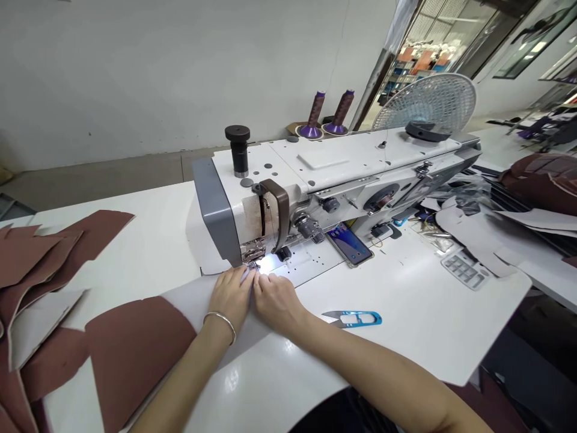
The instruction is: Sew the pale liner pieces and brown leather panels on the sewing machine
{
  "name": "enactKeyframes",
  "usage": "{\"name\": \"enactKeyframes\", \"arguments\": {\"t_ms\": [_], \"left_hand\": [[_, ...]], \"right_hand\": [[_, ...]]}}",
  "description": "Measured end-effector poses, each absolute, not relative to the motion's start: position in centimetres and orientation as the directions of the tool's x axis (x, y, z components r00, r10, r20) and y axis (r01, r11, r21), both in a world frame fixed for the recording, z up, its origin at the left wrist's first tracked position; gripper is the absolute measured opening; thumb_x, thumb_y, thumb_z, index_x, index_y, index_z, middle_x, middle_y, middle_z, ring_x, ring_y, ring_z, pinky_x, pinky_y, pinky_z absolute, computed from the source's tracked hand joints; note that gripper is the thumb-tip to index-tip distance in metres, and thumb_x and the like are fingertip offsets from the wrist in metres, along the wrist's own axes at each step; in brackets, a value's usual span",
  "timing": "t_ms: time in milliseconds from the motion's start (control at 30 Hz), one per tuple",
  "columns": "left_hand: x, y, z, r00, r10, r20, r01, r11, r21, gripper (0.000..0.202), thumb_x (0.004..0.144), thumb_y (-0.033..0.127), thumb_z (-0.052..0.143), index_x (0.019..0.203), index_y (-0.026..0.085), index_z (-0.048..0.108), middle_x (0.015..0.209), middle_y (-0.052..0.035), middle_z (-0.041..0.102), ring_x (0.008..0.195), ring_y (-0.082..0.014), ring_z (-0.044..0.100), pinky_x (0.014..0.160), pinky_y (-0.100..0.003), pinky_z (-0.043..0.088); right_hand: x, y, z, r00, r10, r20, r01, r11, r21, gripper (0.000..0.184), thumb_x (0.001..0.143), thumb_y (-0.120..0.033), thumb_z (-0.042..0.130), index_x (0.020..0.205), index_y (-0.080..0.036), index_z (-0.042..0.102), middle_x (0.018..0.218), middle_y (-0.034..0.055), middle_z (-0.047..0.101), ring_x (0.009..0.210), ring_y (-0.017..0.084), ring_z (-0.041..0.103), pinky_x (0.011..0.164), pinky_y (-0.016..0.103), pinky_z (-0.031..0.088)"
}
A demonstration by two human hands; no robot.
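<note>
My left hand [232, 294] and my right hand [276, 300] lie side by side on a piece of brown leather-like material with a grey underside [135, 349]. Both sets of fingertips press its edge flat right at the presser foot [253, 255] of a white industrial sewing machine [324, 174], under its small lamp. The fingers of both hands are close together, holding the material down. A silver bangle sits on my left wrist.
Several cut brown pieces [40, 264] lie stacked at the left. Blue thread snips [356, 318] lie right of my right forearm. A phone [350, 243] rests on the machine bed. Two thread cones [327, 114] and a fan [426, 102] stand behind.
</note>
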State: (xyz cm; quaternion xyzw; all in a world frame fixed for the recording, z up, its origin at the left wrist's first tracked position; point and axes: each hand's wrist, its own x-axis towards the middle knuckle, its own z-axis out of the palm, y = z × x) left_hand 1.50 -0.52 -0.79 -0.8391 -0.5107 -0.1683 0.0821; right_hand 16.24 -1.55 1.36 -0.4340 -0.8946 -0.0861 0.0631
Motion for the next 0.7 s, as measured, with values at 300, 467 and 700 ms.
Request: {"name": "enactKeyframes", "arguments": {"t_ms": [300, 467, 700], "left_hand": [[1.47, -0.30, -1.23, 0.429, 0.820, 0.378, 0.879, -0.476, 0.036, 0.034, 0.087, 0.012, 0.038, 0.111, 0.017, 0.061, 0.109, -0.0122, 0.063, 0.101, -0.0245, 0.055, 0.089, -0.041, 0.045], [1.42, -0.32, -1.36, 0.432, 0.819, 0.377, 0.872, -0.486, 0.056, 0.034, 0.088, 0.013, 0.038, 0.113, 0.016, 0.060, 0.111, -0.0121, 0.063, 0.102, -0.0244, 0.055, 0.091, -0.041, 0.045], [1.66, -0.45, -1.28, 0.437, 0.800, 0.412, 0.865, -0.499, 0.051, 0.032, 0.088, 0.011, 0.037, 0.110, 0.010, 0.060, 0.110, -0.0146, 0.063, 0.103, -0.0246, 0.055, 0.094, -0.042, 0.045]], "right_hand": [[16.30, -1.23, 1.28, -0.622, 0.757, 0.199, 0.781, 0.619, 0.085, 0.028, 0.084, -0.004, 0.039, 0.107, -0.004, 0.055, 0.078, 0.0097, 0.057, 0.066, 0.020, 0.051, 0.050, 0.030, 0.035], [16.25, -1.13, 0.86, -0.637, 0.740, 0.216, 0.769, 0.630, 0.109, 0.025, 0.083, -0.002, 0.038, 0.102, -0.006, 0.055, 0.078, 0.0099, 0.057, 0.065, 0.019, 0.050, 0.049, 0.030, 0.032], [16.16, -0.75, 1.16, -0.643, 0.743, 0.186, 0.765, 0.635, 0.108, 0.021, 0.085, -0.002, 0.036, 0.093, -0.010, 0.053, 0.078, 0.0091, 0.055, 0.065, 0.018, 0.048, 0.050, 0.030, 0.031]]}}
